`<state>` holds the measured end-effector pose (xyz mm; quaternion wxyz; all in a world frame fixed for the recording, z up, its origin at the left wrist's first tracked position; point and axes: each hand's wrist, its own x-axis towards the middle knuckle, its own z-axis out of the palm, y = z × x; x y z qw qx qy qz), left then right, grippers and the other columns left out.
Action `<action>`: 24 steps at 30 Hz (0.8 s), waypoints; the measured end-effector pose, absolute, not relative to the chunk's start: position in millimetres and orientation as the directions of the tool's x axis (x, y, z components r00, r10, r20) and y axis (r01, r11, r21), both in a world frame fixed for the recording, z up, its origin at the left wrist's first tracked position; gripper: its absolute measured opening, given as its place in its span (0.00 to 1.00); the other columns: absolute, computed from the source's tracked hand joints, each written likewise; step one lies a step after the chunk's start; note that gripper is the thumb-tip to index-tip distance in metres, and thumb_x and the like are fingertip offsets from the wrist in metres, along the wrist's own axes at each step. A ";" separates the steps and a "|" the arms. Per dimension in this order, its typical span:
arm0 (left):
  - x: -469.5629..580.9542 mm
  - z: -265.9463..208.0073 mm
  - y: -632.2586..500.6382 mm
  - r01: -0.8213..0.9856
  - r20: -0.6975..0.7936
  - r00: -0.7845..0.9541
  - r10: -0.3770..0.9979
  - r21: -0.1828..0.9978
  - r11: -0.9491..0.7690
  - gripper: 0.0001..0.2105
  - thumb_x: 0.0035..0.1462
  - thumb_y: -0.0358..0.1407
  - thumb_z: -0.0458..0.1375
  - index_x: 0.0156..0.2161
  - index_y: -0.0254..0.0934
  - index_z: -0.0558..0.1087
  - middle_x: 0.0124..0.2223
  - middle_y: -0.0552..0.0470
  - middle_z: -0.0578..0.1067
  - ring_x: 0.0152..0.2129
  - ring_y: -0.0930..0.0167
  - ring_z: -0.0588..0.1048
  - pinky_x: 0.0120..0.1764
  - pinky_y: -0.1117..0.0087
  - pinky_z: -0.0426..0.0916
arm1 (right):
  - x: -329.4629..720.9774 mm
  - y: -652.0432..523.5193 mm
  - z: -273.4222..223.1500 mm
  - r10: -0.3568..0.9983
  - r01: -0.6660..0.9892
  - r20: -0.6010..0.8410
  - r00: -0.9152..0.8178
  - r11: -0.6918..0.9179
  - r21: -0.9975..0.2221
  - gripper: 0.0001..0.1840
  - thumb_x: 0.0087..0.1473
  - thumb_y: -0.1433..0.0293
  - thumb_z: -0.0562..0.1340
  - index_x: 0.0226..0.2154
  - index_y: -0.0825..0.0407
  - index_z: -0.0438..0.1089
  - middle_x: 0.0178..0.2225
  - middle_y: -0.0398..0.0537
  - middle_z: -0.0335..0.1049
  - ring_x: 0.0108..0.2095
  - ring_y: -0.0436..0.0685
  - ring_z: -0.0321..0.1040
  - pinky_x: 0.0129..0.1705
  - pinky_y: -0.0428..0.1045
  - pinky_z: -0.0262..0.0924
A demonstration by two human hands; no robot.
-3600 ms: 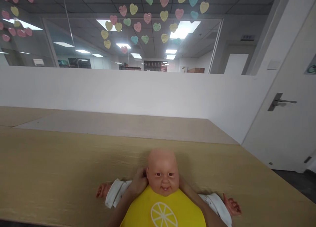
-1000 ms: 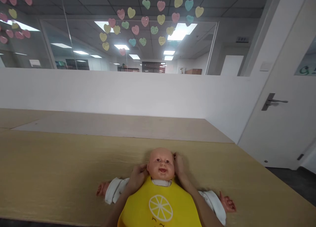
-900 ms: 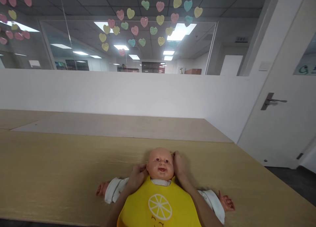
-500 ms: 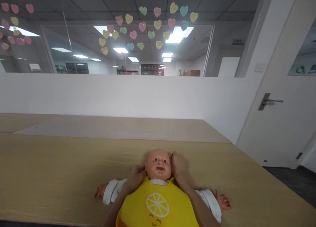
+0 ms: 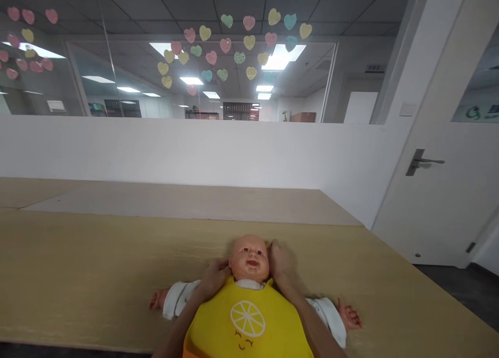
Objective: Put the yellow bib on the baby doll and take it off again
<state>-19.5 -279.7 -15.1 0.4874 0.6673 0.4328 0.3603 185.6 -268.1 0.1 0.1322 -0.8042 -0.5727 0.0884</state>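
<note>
A baby doll (image 5: 249, 256) lies on its back on the table, head away from me, its arms in white sleeves spread to both sides. Over its chest lies a yellow bib (image 5: 218, 321) with a white citrus slice and a smiling face printed on it. My left hand (image 5: 215, 279) is closed at the left side of the doll's neck, around the bib's neck strap there. On the other side, my right hand (image 5: 279, 262) is closed beside the doll's head, a bit of yellow strap showing by the fingers. The fingertips of both hands are hidden behind the head and neck.
The wooden table (image 5: 97, 264) reaches back to a grey-beige board (image 5: 187, 202) along the white wall (image 5: 195, 150). Above is a window with heart-shaped notes. A white door (image 5: 440, 207) stands at the right, beyond the table's edge.
The view shifts slightly. Both hands stay at the doll's neck and head with hardly any movement, and the bib's lower part shows a little more.
</note>
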 end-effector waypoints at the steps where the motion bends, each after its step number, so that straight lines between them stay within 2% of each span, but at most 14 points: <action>1: -19.8 -16.9 -278.5 0.226 0.061 0.367 0.928 0.962 -0.153 0.16 0.46 0.39 0.50 0.32 0.33 0.77 0.33 0.50 0.79 0.36 0.63 0.73 0.41 0.67 0.65 | 185.4 -268.6 0.6 0.946 0.900 0.012 0.323 -0.303 -0.313 0.14 0.56 0.75 0.50 0.43 0.60 0.66 0.40 0.62 0.73 0.40 0.60 0.72 0.36 0.49 0.59; 8: -21.9 -21.9 -272.8 0.290 0.057 0.351 0.935 0.942 -0.167 0.16 0.46 0.40 0.49 0.29 0.33 0.77 0.30 0.51 0.78 0.33 0.64 0.73 0.38 0.67 0.65 | 184.1 -268.0 2.2 0.945 0.908 0.015 0.326 -0.309 -0.282 0.14 0.57 0.74 0.51 0.43 0.60 0.66 0.39 0.63 0.73 0.39 0.58 0.73 0.36 0.48 0.60; 17: -22.3 -19.3 -274.6 0.271 0.045 0.351 0.935 0.951 -0.148 0.14 0.44 0.39 0.51 0.27 0.34 0.77 0.28 0.52 0.77 0.32 0.65 0.72 0.36 0.68 0.64 | 185.3 -274.2 8.3 0.947 0.914 0.042 0.317 -0.293 -0.282 0.15 0.57 0.73 0.51 0.43 0.60 0.68 0.38 0.64 0.73 0.38 0.59 0.73 0.35 0.49 0.59; 21: -25.3 -19.9 -275.3 0.261 0.049 0.344 0.938 0.954 -0.146 0.11 0.43 0.38 0.51 0.24 0.35 0.74 0.27 0.53 0.76 0.30 0.66 0.71 0.35 0.70 0.63 | 185.8 -276.6 8.1 0.939 0.900 0.062 0.339 -0.304 -0.314 0.17 0.59 0.70 0.48 0.41 0.60 0.69 0.37 0.63 0.73 0.38 0.60 0.73 0.35 0.49 0.58; 24: -27.3 -21.0 -276.0 0.255 0.055 0.329 0.943 0.956 -0.145 0.11 0.43 0.38 0.50 0.22 0.35 0.73 0.26 0.53 0.75 0.28 0.68 0.70 0.34 0.71 0.63 | 190.5 -275.0 2.6 0.931 0.861 0.059 0.360 -0.307 -0.405 0.17 0.59 0.70 0.47 0.39 0.60 0.68 0.37 0.61 0.74 0.37 0.59 0.72 0.33 0.48 0.57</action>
